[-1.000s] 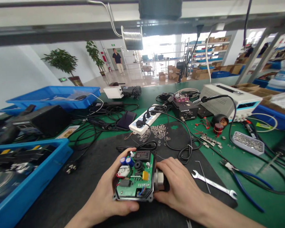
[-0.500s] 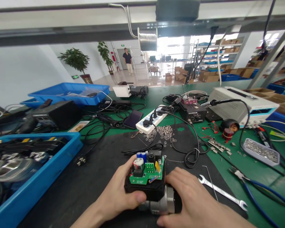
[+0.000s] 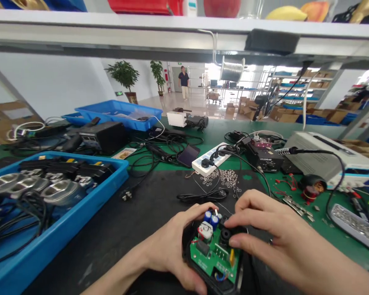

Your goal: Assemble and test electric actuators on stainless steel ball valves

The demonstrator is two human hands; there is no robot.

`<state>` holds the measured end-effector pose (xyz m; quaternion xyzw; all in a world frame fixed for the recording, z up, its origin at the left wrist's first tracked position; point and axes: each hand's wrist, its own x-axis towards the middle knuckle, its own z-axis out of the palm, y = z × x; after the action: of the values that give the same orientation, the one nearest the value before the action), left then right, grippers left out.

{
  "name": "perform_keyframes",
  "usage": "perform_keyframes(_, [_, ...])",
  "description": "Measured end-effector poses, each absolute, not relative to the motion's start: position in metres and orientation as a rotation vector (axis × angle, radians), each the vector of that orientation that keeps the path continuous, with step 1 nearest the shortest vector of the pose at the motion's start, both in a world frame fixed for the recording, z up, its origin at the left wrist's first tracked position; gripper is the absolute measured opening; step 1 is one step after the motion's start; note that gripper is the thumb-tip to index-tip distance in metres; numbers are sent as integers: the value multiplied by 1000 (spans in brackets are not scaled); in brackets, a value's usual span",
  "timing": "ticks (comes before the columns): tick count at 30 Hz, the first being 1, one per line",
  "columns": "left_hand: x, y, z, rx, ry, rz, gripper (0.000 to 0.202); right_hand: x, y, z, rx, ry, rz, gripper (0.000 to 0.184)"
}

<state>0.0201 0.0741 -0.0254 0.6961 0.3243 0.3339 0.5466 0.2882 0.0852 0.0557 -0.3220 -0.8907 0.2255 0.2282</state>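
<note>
My left hand is wrapped round the left side of a black housing, thumb at the front and fingers at the back. Inside the housing sits a green circuit board with blue capacitors, a white-topped round part and a yellow part. My right hand reaches over the board from the right. Its thumb and index finger close on a black round component near the back edge. The fingertips partly cover that component, and the housing's underside is hidden.
Left stands a blue bin of metal-and-black units. Behind my hands lie a coiled black cable, scattered small rings and a power strip. A soldering station and a tray of small parts are on the right.
The housing has tilted, so the board's top faces me more. My right hand has left the housing's side and moved up to the component on the board. The view has shifted left and up.
</note>
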Motion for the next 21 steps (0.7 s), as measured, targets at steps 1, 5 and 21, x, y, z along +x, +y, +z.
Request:
perform_keyframes(1, [19, 74, -24, 1665, 759, 784, 120, 284, 86, 58, -889, -2480, 635, 12])
perform_keyframes(5, [16, 75, -19, 1712, 690, 793, 118, 281, 89, 61, -871, -2564, 601, 12])
perform_keyframes(21, [10, 78, -16, 1779, 597, 764, 123, 277, 85, 76, -833, -2698, 804, 22])
